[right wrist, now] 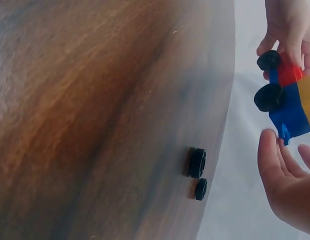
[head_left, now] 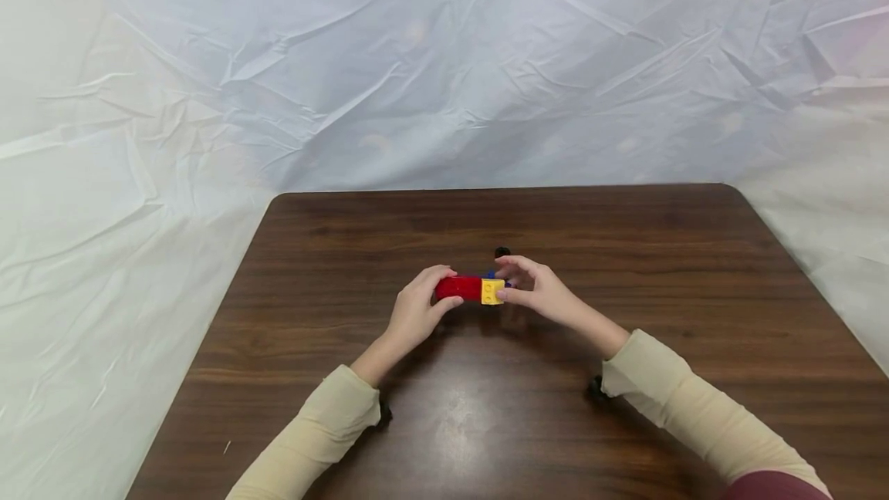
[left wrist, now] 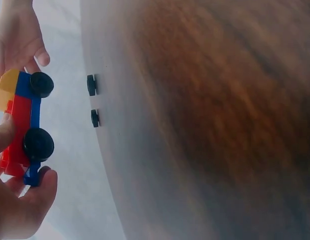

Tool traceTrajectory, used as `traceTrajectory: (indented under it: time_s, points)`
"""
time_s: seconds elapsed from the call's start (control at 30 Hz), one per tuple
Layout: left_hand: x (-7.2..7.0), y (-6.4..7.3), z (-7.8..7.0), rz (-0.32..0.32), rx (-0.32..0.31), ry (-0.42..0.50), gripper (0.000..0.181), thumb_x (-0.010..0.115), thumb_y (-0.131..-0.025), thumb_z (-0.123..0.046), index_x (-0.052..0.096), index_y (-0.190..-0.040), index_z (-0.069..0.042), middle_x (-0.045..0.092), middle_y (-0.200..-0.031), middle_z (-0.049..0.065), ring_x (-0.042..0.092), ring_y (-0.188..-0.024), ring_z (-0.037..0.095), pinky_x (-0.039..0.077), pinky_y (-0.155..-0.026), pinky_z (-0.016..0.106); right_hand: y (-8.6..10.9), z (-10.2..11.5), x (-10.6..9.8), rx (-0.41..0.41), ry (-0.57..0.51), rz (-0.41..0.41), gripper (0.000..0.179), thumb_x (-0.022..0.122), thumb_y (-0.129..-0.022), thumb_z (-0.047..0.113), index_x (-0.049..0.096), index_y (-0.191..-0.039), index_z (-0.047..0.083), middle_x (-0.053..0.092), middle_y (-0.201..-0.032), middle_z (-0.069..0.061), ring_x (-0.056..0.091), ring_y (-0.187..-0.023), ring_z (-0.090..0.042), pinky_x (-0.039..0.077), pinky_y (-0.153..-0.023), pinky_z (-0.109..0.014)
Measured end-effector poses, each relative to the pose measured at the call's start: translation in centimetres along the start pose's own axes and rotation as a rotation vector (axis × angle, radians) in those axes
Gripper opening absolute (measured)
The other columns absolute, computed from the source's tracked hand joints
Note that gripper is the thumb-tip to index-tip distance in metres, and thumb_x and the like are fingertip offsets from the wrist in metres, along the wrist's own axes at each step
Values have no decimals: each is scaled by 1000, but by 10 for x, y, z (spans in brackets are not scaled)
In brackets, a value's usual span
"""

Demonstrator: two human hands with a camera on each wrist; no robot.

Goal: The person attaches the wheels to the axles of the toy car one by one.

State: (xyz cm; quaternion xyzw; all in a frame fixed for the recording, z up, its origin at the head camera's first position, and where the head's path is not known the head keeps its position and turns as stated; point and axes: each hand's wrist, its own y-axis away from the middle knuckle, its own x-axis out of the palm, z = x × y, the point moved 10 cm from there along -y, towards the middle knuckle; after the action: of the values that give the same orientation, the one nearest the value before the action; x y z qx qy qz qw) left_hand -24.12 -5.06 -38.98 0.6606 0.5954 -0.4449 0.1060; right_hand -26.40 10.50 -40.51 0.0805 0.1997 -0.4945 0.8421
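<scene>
At the ends of two cream sleeves: toy car held above the brown table.
Left hand grips the red body between thumb and fingers. Right hand, fingers loosely spread, stands at the yellow brick; firm contact cannot be told. Blue base beneath. Two loose black wheels lie beyond, near one another. Creased white sheet behind.

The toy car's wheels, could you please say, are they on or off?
On, along the visible side: two wheels sit against the blue chassis. Far side: cannot tell; two loose wheels are on the table.
</scene>
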Motion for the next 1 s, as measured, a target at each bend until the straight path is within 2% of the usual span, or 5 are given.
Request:
traceTrajectory:
  time_s: [0.2,0.37,0.47,0.8,1.0]
  points:
    - [-3,1,-6,-30,40,-38,39,70,-73,-26,59,-109,-13,56,-119,4,57,-104,17,50,-81,33,3,-9,6,57,-68,62,50,62,-82,18,43,-124,0,52,-111,-21,57,-83,-22,52,-67,-39]
    - [-5,1,-7,-42,43,-41,39,71,-72,-26,60,-108,-14,55,-121,6,59,-101,20,51,-79,34,4,-11,6,70,-65,51,49,64,-81,19,46,-122,-1,54,-110,-19,57,-86,-19,51,-70,-24]
    - [-4,1,-7,-33,45,-35,40,68,-74,-28,59,-109,-14,52,-123,9,58,-102,22,50,-80,33,4,-12,6,97,-76,47,50,65,-79,19,47,-121,-1,55,-110,-19,56,-85,-19,50,-70,-22]
    - [0,0,-5,12,37,36,43,69,-75,-21,54,-114,-13,46,-129,10,53,-110,25,48,-85,34,5,-12,9,119,-108,8,50,71,-73,15,50,-113,-6,57,-101,-20,56,-81,-19,50,-70,-22]
    - [0,-1,1,-2,-12,147,53,66,-78,-15,44,-125,-11,39,-136,12,47,-117,27,44,-90,39,5,-7,10,84,-122,-52,48,72,-71,9,49,-110,-6,55,-100,-21,57,-81,-16,51,-69,-20]
